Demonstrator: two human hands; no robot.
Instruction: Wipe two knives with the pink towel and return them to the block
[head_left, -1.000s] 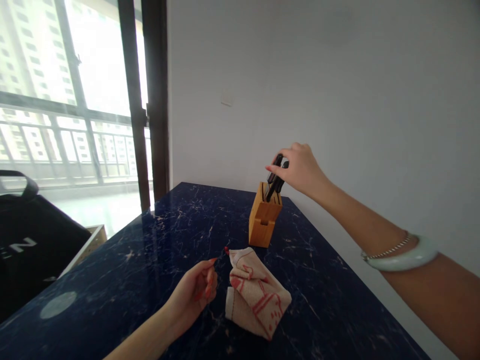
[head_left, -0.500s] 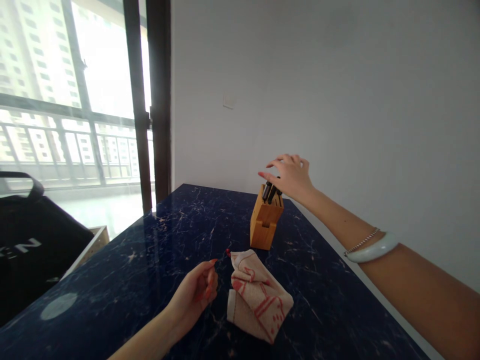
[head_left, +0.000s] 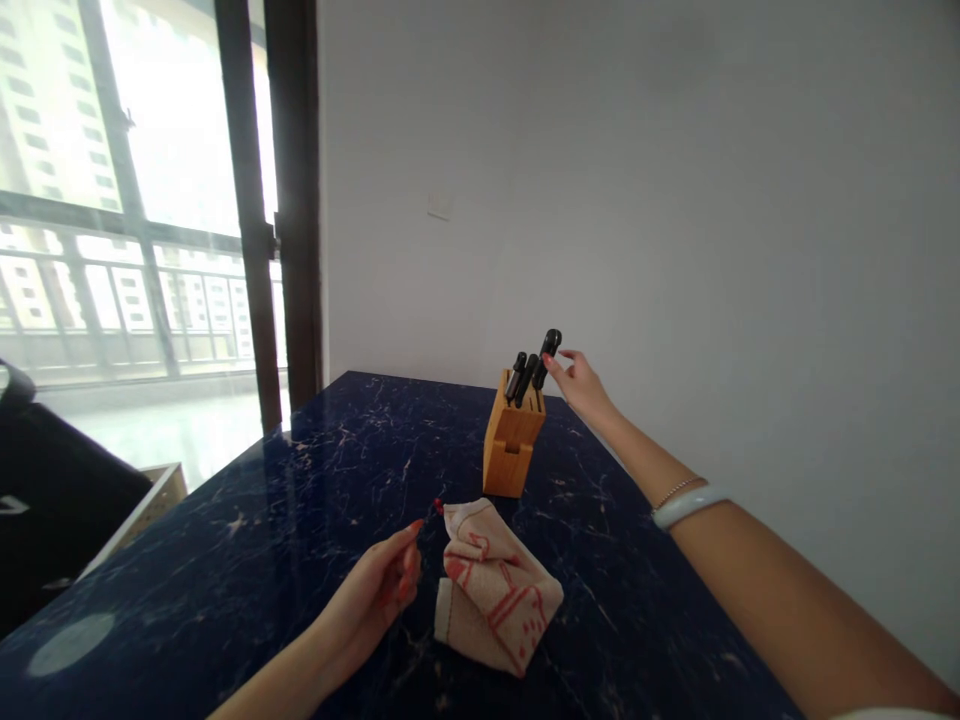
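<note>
A wooden knife block [head_left: 511, 440] stands far back on the dark blue marble table [head_left: 300, 520], with three black knife handles [head_left: 534, 362] sticking out of its top. My right hand [head_left: 579, 384] reaches beside the block, fingertips touching the rightmost, tallest handle; the fingers are loosely spread and hold nothing. My left hand [head_left: 375, 598] rests on the table near me, fingers loosely curled and apart, nothing in them. It lies just left of a crumpled beige cloth with red print [head_left: 491, 598].
A grey wall runs along the table's right and far sides. At the left are tall windows with a dark frame [head_left: 281, 200]. A black bag [head_left: 52, 500] sits at the lower left, beside a pale wooden box edge [head_left: 142, 505].
My right hand pushed the knife down into the block, let go, and drew back to the block's right side, fingertips at the tallest handle. The view shifted slightly. My left hand stayed put.
</note>
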